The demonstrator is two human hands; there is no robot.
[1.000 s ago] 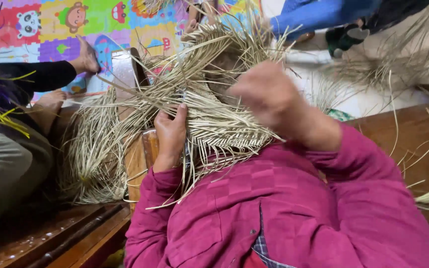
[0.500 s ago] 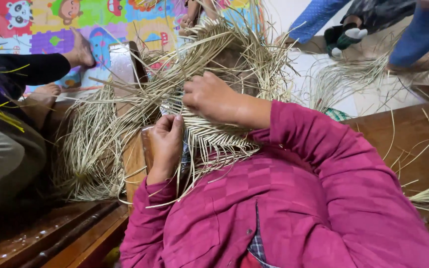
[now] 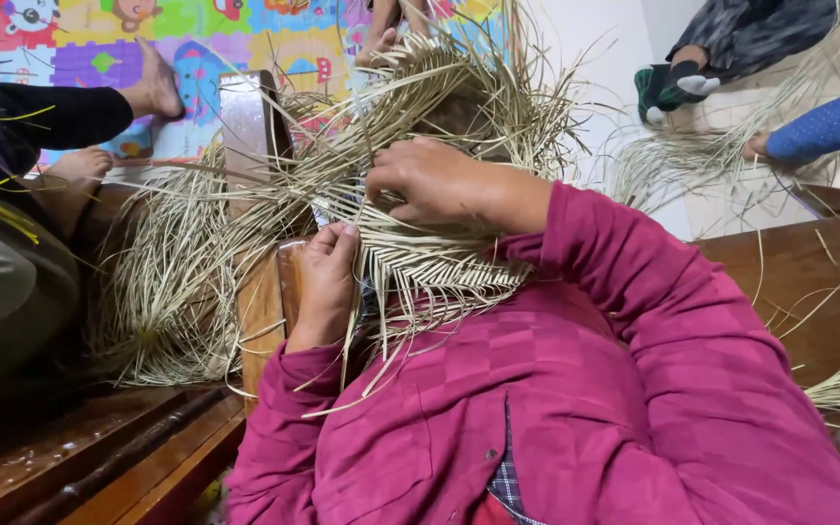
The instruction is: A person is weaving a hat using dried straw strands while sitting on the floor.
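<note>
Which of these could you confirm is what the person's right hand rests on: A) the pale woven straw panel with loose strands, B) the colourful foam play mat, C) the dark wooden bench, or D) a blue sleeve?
A: the right hand lies on top of the pale woven straw panel, its fingers curled among the loose strands, while the left hand grips the panel's left edge.

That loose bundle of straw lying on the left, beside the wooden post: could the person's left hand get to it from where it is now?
Probably yes. The left hand rests on the woven straw piece, right next to the wooden post; the loose straw bundle lies just past it. Only stray strands cross the way.
</note>
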